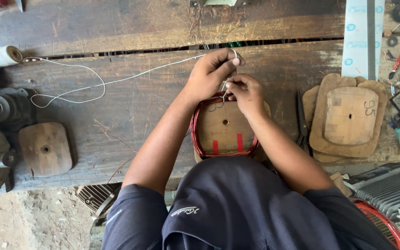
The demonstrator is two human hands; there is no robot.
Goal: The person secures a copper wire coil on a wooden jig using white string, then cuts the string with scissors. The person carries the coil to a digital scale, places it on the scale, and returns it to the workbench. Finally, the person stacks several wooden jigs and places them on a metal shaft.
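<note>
Closest in, a dark blue shirt fills the bottom edge, with one finned grey metal housing (385, 187) down by the right elbow. Up from there, one rounded wooden former (224, 127) lies flat on the worn, scratched wooden plank surface (130, 97), with one coil of reddish copper wire (196, 134) wrapped around its edge and two red tape strips (228, 143) on its near side. Both hands meet at the former's far rim: the right hand (246, 92) pinches a thin white string (116, 82) just above the coil, fingers closed on it; the left hand (213, 71) sits touching it, just beyond, fingers curled tight around the same string, which is looped over one finger. From the left fingers the string runs away leftward, loops once, and ends at one white spool (1, 56) well off at the far left. Left of the fingers, one more wooden block (46, 149) with a centre hole. Right of them, black pliers (302, 120), then one stack of wooden formers (348, 115). Sandy ground shows below the surface's edge.
</note>
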